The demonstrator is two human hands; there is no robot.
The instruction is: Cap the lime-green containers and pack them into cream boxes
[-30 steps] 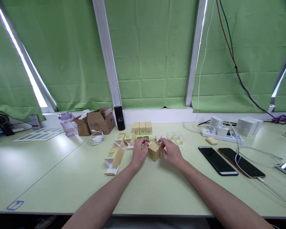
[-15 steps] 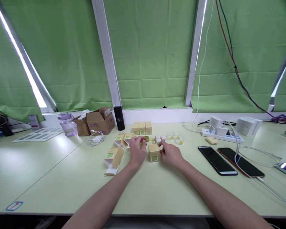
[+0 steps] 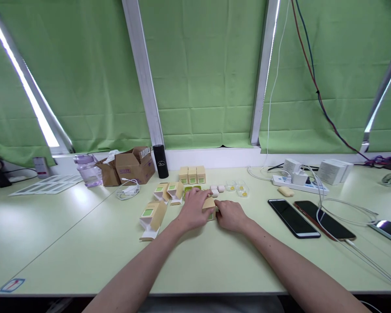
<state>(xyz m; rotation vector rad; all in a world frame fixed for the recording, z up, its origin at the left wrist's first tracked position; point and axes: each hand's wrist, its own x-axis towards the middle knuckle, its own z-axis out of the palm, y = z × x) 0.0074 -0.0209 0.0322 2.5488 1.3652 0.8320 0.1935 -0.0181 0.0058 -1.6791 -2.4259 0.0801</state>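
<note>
Left hand [image 3: 194,209], fingers half-spread, clasps a small tan cardboard box [image 3: 209,202] with a green front label; right hand [image 3: 231,214] curls against its side, grip unclear. Pale surface [image 3: 195,261] stretches openly to the near edge [image 3: 182,294].

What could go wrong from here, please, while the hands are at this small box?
The left hand seems to hold the small tan cardboard box, with the right hand close at its side; pressing too hard might dent it. Small white cylinders are just beyond the left fingers, so a slip could scatter them. An open tan cardboard box with white flaps lies near the left forearm and might get brushed.
</note>
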